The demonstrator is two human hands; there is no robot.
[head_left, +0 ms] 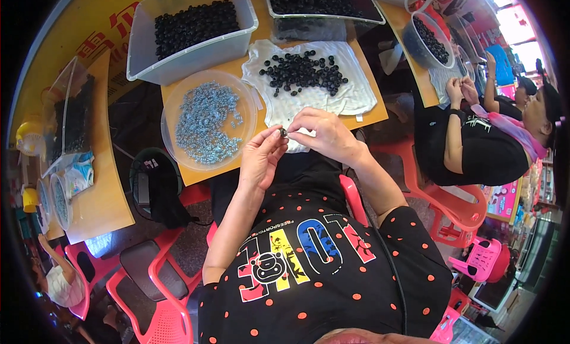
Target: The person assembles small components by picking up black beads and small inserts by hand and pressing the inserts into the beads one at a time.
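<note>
Over the near edge of the table, my left hand (262, 158) pinches a small black round piece (283, 132) between thumb and fingertips. My right hand (323, 132) meets it from the right, its thumb and fingers closed at the edge of the same piece; anything smaller between them is hidden. Beyond my right hand, a white cloth (356, 93) bears a loose heap of similar black round pieces (304, 70). Left of my hands is a round clear plastic tray (252, 115) with many small silvery-blue metal parts (205, 123) spread in it.
A clear plastic bin (184, 68) full of black pieces stands at the back left; another bin (309, 32) is at the back right. To the right, a person (475, 130) sits at another table with a bowl (430, 41) of black pieces. Red chairs (415, 172) stand around.
</note>
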